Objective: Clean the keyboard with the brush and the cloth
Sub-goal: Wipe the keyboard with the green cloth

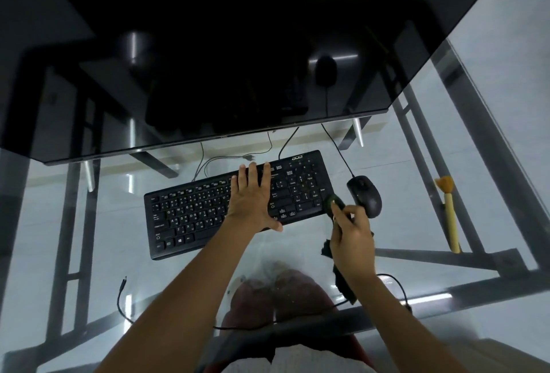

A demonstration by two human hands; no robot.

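A black keyboard (190, 212) lies at an angle on the glass desk (104, 253). My left hand (253, 197) rests flat on its right-middle keys, fingers straight and spread. My right hand (352, 238) grips a dark cloth (334, 201) and presses a wad of it against the keyboard's near right corner; the rest of the cloth hangs down under my wrist. The brush (449, 215), with a pale wooden handle and orange bristles, lies on the desk far to the right, untouched.
A black mouse (364, 195) sits just right of the keyboard, close to my right hand. A large dark monitor (208, 60) stands behind. Loose cables (122, 301) trail along the near desk edge. The desk's metal frame shows through the glass.
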